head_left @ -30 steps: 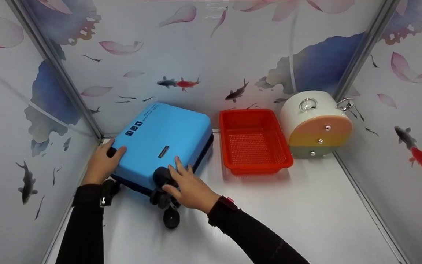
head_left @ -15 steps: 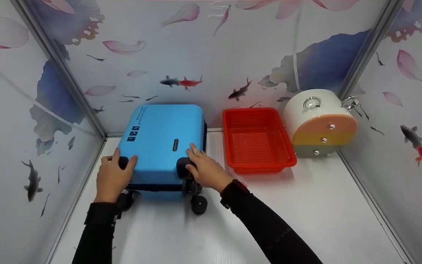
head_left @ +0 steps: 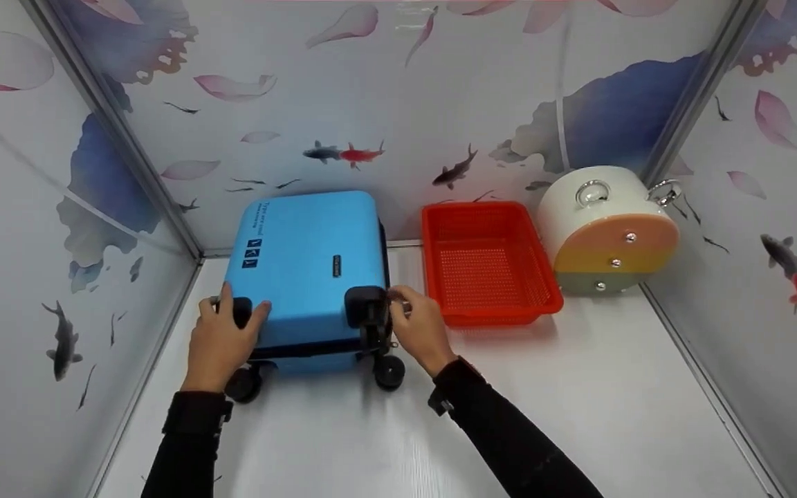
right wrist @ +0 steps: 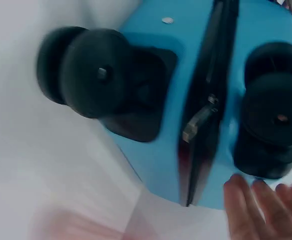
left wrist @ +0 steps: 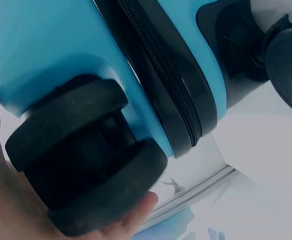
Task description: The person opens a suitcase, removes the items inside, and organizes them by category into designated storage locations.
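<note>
A light blue hard-shell suitcase lies on its side, its wheeled end towards me. My left hand grips the caster wheel at its upper left corner, thumb and fingers on opposite sides. At the right edge, my right hand is beside the upper right caster wheel, fingers loosely bent. In the right wrist view its fingertips are close to the blue shell below that wheel; whether they touch is unclear. A metal zipper pull shows on the black zipper band between the two wheels.
A red perforated plastic basket stands right of the suitcase. Beyond it, a white rounded box with orange, yellow and green drawers touches or nearly touches the basket. Printed panels wall in the white tabletop at the back and both sides.
The suitcase has turned from a slant to nearly straight on. My right hand has left the front wheel and moved to the right side. My left hand has stayed on its wheel.
</note>
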The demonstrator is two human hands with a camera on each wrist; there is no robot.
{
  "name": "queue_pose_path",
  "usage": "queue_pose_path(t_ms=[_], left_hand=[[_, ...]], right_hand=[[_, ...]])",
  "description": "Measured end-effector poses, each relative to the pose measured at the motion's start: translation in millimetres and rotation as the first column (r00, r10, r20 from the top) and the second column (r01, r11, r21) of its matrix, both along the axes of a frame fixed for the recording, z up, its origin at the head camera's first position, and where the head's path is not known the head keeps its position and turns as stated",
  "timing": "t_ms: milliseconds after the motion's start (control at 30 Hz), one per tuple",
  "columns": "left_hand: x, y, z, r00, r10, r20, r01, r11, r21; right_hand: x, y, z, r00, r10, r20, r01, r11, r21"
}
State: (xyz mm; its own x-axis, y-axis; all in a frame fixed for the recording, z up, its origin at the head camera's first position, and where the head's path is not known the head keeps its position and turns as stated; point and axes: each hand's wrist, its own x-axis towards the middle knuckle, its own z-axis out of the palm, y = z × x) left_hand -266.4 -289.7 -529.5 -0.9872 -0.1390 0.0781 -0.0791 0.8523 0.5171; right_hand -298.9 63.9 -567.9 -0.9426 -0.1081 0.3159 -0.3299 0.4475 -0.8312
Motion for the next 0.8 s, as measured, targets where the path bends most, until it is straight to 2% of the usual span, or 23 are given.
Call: queue_pose_path(t_ms=[67,167,233,333,467,633,700,800], left_hand=[[0.8,-2.2,0.0,1.000,-0.021,0.013,0.021,1.000,-0.001],[1.4,-6.4,0.2,0.997,-0.058,0.041,0.058,0.998,0.008],[1.1,-9.4,-0.6,0.995,-0.076,0.058,0.075,0.997,0.013],[0.6,-12.4,-2.9,0.993,-0.090,0.071,0.089,0.996,0.006],[2.3,-13.3,-8.5,0.993,-0.101,0.067,0.103,0.994,-0.028],[4.7,-10.8,-14.4,0.995,-0.098,0.017,0.099,0.994,-0.047],[4.9,-9.7,-14.9,0.996,-0.092,-0.002,0.092,0.994,-0.053],[5.0,-9.0,-15.3,0.996,-0.084,-0.010,0.083,0.995,-0.058]], right_hand=[[9.1,2.4,-11.5,0.999,-0.027,0.034,0.026,0.999,0.021],[22.3,3.3,-26.6,0.993,0.006,0.114,-0.014,0.998,0.063],[28.6,2.4,-34.3,0.990,0.033,0.136,-0.046,0.994,0.095],[32.6,0.1,-42.3,0.994,0.037,0.107,-0.054,0.985,0.164],[33.2,-0.8,-49.8,0.999,0.011,0.048,-0.023,0.969,0.247],[35.3,1.2,-54.3,0.999,0.029,-0.042,-0.014,0.948,0.318],[36.2,1.1,-54.9,0.997,0.047,-0.069,-0.023,0.949,0.315],[36.6,1.0,-55.5,0.997,0.050,-0.053,-0.036,0.970,0.241]])
